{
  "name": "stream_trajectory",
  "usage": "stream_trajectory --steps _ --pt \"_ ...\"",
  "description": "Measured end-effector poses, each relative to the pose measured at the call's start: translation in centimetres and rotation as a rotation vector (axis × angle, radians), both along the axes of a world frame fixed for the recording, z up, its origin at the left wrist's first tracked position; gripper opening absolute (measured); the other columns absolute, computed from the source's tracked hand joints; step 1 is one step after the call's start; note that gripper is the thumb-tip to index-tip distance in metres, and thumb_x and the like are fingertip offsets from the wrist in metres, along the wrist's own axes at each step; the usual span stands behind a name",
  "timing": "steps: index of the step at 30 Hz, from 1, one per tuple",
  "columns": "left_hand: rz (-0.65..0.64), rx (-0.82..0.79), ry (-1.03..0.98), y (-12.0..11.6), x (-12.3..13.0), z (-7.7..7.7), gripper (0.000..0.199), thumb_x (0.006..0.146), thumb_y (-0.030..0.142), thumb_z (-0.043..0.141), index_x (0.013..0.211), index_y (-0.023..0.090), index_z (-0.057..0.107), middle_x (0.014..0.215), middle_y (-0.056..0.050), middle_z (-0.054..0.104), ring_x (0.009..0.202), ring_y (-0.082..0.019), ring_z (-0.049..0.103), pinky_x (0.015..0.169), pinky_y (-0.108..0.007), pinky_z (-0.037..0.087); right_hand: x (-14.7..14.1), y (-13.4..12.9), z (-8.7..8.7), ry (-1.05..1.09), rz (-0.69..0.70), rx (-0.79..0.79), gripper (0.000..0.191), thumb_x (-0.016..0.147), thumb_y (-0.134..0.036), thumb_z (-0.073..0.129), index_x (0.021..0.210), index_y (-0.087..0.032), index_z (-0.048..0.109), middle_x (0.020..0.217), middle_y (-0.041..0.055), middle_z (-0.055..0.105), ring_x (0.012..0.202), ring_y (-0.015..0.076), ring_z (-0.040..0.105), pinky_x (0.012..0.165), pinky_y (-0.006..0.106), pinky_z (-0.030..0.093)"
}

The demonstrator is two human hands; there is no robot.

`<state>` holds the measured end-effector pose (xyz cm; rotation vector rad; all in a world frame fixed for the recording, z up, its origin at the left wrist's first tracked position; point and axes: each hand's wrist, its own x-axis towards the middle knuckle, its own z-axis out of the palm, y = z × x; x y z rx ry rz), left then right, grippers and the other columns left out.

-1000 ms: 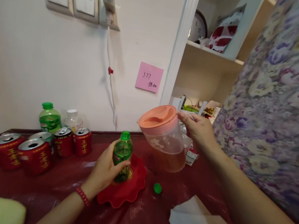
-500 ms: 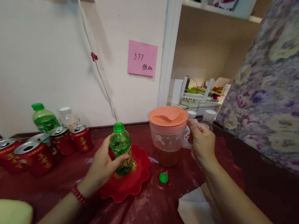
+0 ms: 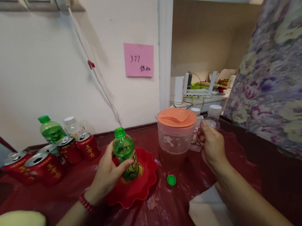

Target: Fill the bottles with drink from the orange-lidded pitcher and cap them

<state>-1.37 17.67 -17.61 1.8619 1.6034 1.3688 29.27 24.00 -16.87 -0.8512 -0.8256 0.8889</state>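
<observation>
My left hand (image 3: 110,171) is wrapped round a green plastic bottle (image 3: 126,148), which has no cap on its mouth. The bottle stands slightly tilted over a red scalloped plate (image 3: 144,187); whether its base touches the plate is hard to see. My right hand (image 3: 213,146) is closed at the handle of a clear plastic pitcher (image 3: 173,140) with an orange lid (image 3: 177,117) and brownish liquid low inside. The pitcher appears to stand on the table, and my fingers partly hide its handle. A green bottle cap (image 3: 171,180) lies between plate and pitcher.
Several red drink cans (image 3: 44,167) stand at the left, with another green bottle (image 3: 50,128) and a clear white-capped bottle (image 3: 72,126) behind. A pale paper sheet (image 3: 210,207) lies under my right forearm. White-lidded jars (image 3: 214,112) stand behind the pitcher.
The view has shifted slightly, so most table things appear further right. Both hands stay at the bottle and the pitcher handle; nothing has clearly been let go.
</observation>
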Motion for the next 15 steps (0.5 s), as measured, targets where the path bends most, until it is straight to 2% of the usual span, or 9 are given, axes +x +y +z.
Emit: stream_trajectory --steps 2,4,5,7,9,11,13,15 --pt "0.004 -0.004 -0.002 0.0 -0.1 -0.1 0.069 0.076 0.044 0.076 0.132 0.017 0.048 0.127 -0.013 0.063 0.117 -0.03 0.061 0.105 -0.047 0.046 0.3 0.2 -0.5 -0.011 0.018 -0.024 0.052 0.072 -0.067 0.073 0.062 -0.02 0.054 0.047 -0.0082 0.044 0.041 0.0082 0.039 0.041 0.022 0.034" --pt "-0.01 -0.002 -0.008 0.0 -0.2 -0.3 0.07 0.077 0.045 0.075 0.134 0.017 0.046 0.128 -0.013 0.063 0.118 -0.03 0.061 0.106 -0.047 0.045 0.8 0.6 -0.8 -0.069 -0.031 -0.026 0.05 0.077 -0.068 0.067 0.071 -0.019 0.06 0.057 -0.0044 0.053 0.049 0.0118 0.049 0.047 0.024 0.041" --pt "-0.017 -0.002 -0.015 0.0 -0.2 -0.3 0.07 0.077 0.045 0.075 0.134 0.017 0.046 0.128 -0.013 0.062 0.118 -0.03 0.061 0.106 -0.047 0.045 1.2 0.8 -0.9 -0.109 -0.102 -0.006 0.048 0.08 -0.067 0.064 0.076 -0.019 0.061 0.064 -0.0027 0.057 0.056 0.0137 0.053 0.052 0.026 0.044" --pt "-0.021 0.001 -0.026 0.1 -0.2 -0.3 0.07 0.077 0.045 0.075 0.133 0.017 0.046 0.128 -0.013 0.062 0.118 -0.03 0.061 0.106 -0.047 0.045 2.0 0.8 -0.5 -0.169 -0.342 0.096 0.043 0.085 -0.063 0.057 0.085 -0.02 0.062 0.075 -0.0007 0.059 0.067 0.0163 0.056 0.062 0.029 0.047" --pt "-0.021 0.004 -0.031 0.2 0.0 -0.3 0.068 0.076 0.045 0.075 0.132 0.017 0.047 0.127 -0.013 0.062 0.117 -0.03 0.061 0.106 -0.047 0.045 2.6 0.2 0.7 -0.183 -0.577 0.216 0.034 0.088 -0.056 0.055 0.091 -0.022 0.059 0.082 0.0004 0.057 0.074 0.0175 0.055 0.072 0.032 0.047" --pt "-0.022 0.005 -0.033 0.2 0.1 -0.2 0.067 0.076 0.044 0.074 0.132 0.017 0.047 0.127 -0.013 0.062 0.117 -0.029 0.061 0.106 -0.047 0.045 2.4 -1.4 2.5 -0.182 -0.697 0.35 0.025 0.088 -0.048 0.058 0.093 -0.024 0.057 0.087 0.001 0.054 0.077 0.0176 0.054 0.077 0.033 0.046" --pt "-0.023 -0.001 -0.033 0.2 0.1 -0.1 0.067 0.076 0.044 0.075 0.131 0.018 0.047 0.126 -0.012 0.062 0.116 -0.029 0.061 0.106 -0.047 0.045 1.4 -4.0 4.6 -0.222 -0.694 0.522 0.017 0.089 -0.042 0.06 0.092 -0.025 0.058 0.088 0.0013 0.054 0.074 0.0174 0.053 0.073 0.033 0.045" --pt "-0.02 -0.001 -0.025 0.2 0.1 0.0 0.066 0.076 0.044 0.075 0.131 0.018 0.048 0.125 -0.012 0.063 0.116 -0.029 0.061 0.106 -0.047 0.045 -0.3 -7.1 6.6 -0.37 -0.534 0.593 0.01 0.093 -0.033 0.056 0.087 -0.026 0.06 0.076 -0.0015 0.054 0.068 0.0159 0.052 0.066 0.03 0.043"
